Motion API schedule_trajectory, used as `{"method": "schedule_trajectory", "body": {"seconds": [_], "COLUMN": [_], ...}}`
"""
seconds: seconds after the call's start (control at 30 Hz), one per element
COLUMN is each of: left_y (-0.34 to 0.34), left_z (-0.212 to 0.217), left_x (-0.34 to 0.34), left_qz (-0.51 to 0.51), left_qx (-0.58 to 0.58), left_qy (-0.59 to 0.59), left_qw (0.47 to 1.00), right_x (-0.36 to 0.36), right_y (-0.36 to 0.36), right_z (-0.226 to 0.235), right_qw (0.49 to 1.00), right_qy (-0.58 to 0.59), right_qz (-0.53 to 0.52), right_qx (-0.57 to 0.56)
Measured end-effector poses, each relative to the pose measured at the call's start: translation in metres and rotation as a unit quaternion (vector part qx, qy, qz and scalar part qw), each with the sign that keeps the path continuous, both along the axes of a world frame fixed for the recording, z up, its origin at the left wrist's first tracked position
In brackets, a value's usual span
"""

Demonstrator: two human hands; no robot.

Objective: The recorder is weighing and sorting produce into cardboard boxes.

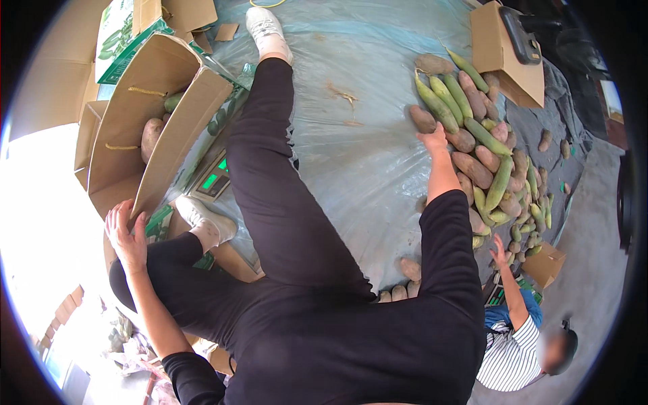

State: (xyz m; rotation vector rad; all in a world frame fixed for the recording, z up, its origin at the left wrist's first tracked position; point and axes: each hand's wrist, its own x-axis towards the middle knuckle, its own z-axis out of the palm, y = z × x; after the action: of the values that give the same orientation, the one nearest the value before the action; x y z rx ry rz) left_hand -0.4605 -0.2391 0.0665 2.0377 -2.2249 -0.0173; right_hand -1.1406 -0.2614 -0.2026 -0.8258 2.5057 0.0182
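My right hand (433,139) is at the left edge of a long heap of produce, its fingers closed at the near end of a brownish-red root vegetable (422,119). Long green radishes (439,101) and more reddish, soil-dusted roots (472,170) lie close around it. On the left, my left hand (128,237) rests at the near edge of an open cardboard carton (182,111), fingers apart and nothing held. Inside that carton, a reddish root (151,138) and part of a green one show; its lower contents are hidden by the wall.
A scale with a lit green display (210,181) stands beside the carton, partly under it. Bluish plastic sheeting (351,175) covers the floor. Another carton (503,54) stands beyond the heap. At lower right, a person in a striped shirt (516,358) reaches toward the produce.
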Motion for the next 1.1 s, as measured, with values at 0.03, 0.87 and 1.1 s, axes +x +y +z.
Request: {"method": "schedule_trajectory", "body": {"seconds": [0.03, 0.87, 1.1], "left_y": [0.005, 0.01, 0.011], "left_z": [0.005, 0.025, 0.027], "left_x": [0.004, 0.007, 0.006], "left_qz": [0.004, -0.017, -0.02], "left_qx": [0.0, -0.046, -0.053], "left_qy": [-0.006, 0.018, 0.057], "left_qw": [1.0, 0.999, 0.997], "right_x": [0.018, 0.163, 0.273], "right_y": [-0.008, -0.042, -0.122], "right_z": [0.005, 0.096, 0.268], "right_qw": [1.0, 0.91, 0.769], "right_qy": [-0.013, -0.331, -0.402], "right_qz": [0.011, 0.086, 0.296], "right_qx": [0.002, -0.234, -0.399]}}
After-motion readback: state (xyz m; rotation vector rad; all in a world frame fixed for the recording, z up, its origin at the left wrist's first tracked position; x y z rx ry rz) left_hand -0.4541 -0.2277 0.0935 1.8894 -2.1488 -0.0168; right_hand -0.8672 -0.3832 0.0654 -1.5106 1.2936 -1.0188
